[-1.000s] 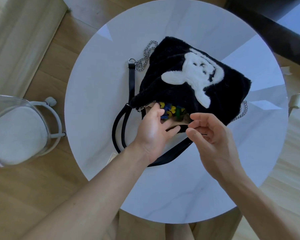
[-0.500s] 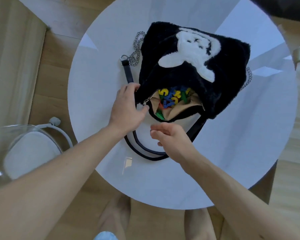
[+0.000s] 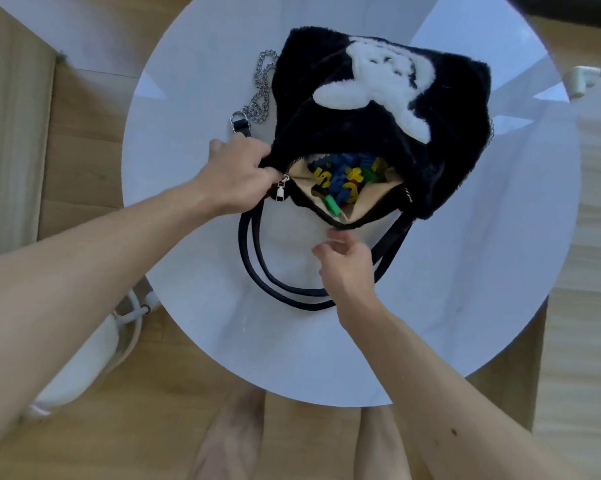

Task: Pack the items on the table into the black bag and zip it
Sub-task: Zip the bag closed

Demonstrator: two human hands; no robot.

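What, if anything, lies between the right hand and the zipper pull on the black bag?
Nothing visible. Only bare table separates the right hand from the zipper pull, which hangs beside the left hand gripping a corner of the black bag. The handles loop left of that path.

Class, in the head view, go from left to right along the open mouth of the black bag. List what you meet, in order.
left hand gripping a corner of the black bag → zip pull → coloured toy pieces inside → zip's far end
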